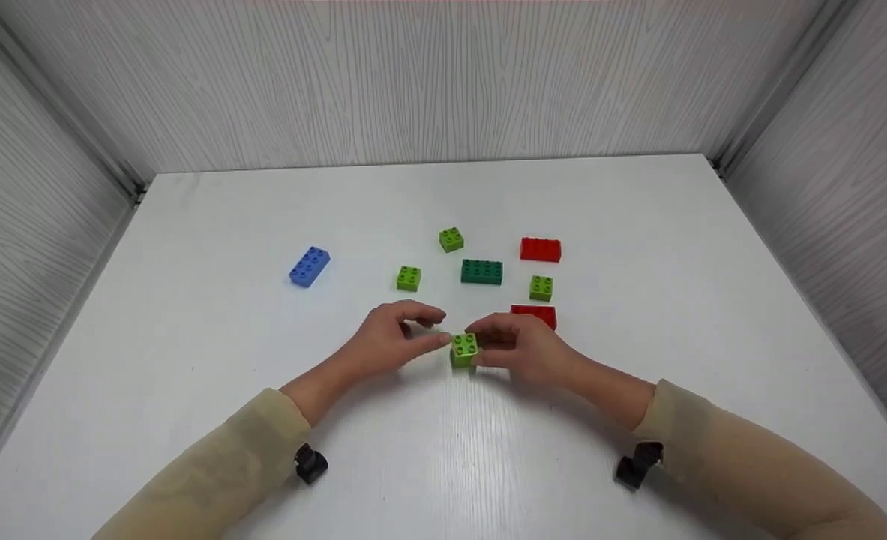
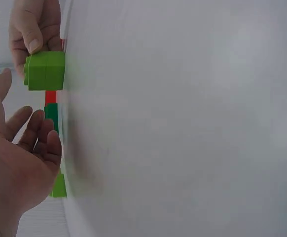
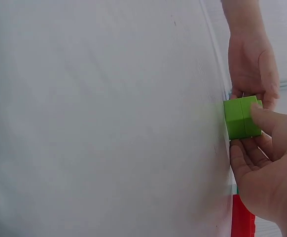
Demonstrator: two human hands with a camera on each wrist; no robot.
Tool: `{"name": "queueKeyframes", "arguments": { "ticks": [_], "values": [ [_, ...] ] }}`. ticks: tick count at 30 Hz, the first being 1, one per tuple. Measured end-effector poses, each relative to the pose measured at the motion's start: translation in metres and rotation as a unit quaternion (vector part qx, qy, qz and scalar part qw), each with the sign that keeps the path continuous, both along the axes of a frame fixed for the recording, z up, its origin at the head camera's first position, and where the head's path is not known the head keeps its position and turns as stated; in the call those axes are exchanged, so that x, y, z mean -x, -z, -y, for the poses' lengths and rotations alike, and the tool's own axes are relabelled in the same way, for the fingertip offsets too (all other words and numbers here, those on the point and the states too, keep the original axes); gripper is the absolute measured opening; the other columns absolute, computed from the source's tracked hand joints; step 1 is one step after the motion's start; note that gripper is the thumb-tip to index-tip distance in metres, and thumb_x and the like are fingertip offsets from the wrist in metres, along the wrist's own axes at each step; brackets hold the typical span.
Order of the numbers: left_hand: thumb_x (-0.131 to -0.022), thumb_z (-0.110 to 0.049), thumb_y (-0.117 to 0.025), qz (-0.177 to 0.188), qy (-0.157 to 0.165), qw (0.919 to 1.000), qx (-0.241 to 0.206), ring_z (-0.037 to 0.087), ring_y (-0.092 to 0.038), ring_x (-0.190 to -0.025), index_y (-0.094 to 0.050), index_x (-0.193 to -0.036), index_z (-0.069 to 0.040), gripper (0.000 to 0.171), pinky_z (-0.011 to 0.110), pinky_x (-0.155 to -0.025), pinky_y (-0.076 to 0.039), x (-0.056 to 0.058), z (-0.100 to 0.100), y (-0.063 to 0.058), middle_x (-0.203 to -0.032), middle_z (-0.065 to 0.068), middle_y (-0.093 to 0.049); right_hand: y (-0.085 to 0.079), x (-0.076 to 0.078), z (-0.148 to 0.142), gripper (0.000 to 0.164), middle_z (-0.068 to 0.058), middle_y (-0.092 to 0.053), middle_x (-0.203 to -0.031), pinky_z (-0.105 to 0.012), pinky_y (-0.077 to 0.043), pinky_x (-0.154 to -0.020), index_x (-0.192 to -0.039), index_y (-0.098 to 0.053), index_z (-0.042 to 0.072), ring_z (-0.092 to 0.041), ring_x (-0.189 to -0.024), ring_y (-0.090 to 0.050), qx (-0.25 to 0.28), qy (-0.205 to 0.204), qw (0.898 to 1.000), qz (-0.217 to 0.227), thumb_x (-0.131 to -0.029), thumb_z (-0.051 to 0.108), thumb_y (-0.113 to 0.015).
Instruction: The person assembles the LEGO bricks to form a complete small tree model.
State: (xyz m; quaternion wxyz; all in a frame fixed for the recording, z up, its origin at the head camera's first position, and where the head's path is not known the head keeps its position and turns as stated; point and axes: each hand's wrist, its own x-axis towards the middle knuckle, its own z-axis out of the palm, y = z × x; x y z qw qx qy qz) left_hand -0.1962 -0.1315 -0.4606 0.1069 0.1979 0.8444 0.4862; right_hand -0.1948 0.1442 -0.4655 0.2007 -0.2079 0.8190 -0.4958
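Two light green toy bricks form a stack (image 1: 464, 351), upright on the white table with studs on top. A seam between them shows in both wrist views. My right hand (image 1: 533, 351) pinches this stack from the right between thumb and fingers. To its left is my left hand (image 1: 391, 341), thumb and fingers parted with nothing between them. In the head view its thumb tip overlaps the stack's left edge; the left wrist view shows a gap from the stack. A red brick (image 1: 534, 315) sits just beyond my right hand, which partly hides it.
Farther back lie a dark green brick (image 1: 481, 271), another red brick (image 1: 540, 250) and three light green bricks, at left (image 1: 409, 278), back (image 1: 451, 239) and right (image 1: 540, 288). A blue brick (image 1: 310, 266) is off to the left. Grey panels (image 1: 428, 82) enclose the table's back and sides.
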Motion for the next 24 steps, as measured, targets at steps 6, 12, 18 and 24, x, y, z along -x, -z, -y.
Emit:
{"name": "queueKeyframes", "arguments": {
  "ticks": [6,12,18,24],
  "values": [
    [-0.097,-0.040,-0.079,-0.023,-0.061,0.9977,-0.015,0.022,-0.060,-0.121,-0.069,-0.139,-0.009,0.053,0.043,-0.101,-0.051,0.021,0.014,-0.005,-0.134,0.008,-0.069,0.000,-0.001,0.000,0.042,0.007,-0.072,-0.126,-0.034,-0.056,-0.101,-0.133,-0.072,0.024,-0.015,-0.117,-0.069,-0.008,0.009,1.000,0.011,-0.093,0.024,-0.085],
    [-0.094,-0.035,-0.083,-0.025,-0.111,0.9935,-0.005,0.025,-0.057,-0.126,-0.064,-0.146,-0.011,0.060,0.045,-0.105,-0.049,0.050,0.028,-0.007,-0.140,0.009,-0.064,0.002,0.000,0.000,0.043,0.007,-0.072,-0.126,-0.033,-0.055,-0.102,-0.133,-0.072,0.023,-0.015,-0.119,-0.068,-0.003,0.007,1.000,0.011,-0.093,0.023,-0.085],
    [-0.094,-0.033,-0.084,0.024,-0.106,0.9939,0.015,0.023,-0.053,-0.136,-0.059,-0.152,-0.014,0.066,0.046,-0.116,-0.042,0.070,0.035,-0.003,-0.150,0.005,-0.059,0.003,-0.001,0.001,0.043,0.006,-0.072,-0.126,-0.032,-0.055,-0.102,-0.133,-0.072,0.023,-0.015,-0.119,-0.068,-0.006,0.014,1.000,0.015,-0.093,0.021,-0.086],
    [-0.095,-0.032,-0.083,0.044,-0.084,0.9952,0.026,0.023,-0.052,-0.138,-0.055,-0.155,-0.016,0.068,0.045,-0.119,-0.039,0.079,0.038,0.001,-0.153,0.002,-0.057,0.003,-0.001,0.000,0.041,0.006,-0.072,-0.127,-0.033,-0.055,-0.103,-0.133,-0.072,0.023,-0.015,-0.119,-0.067,-0.001,0.012,1.000,0.014,-0.094,0.020,-0.084]
  ]
}}
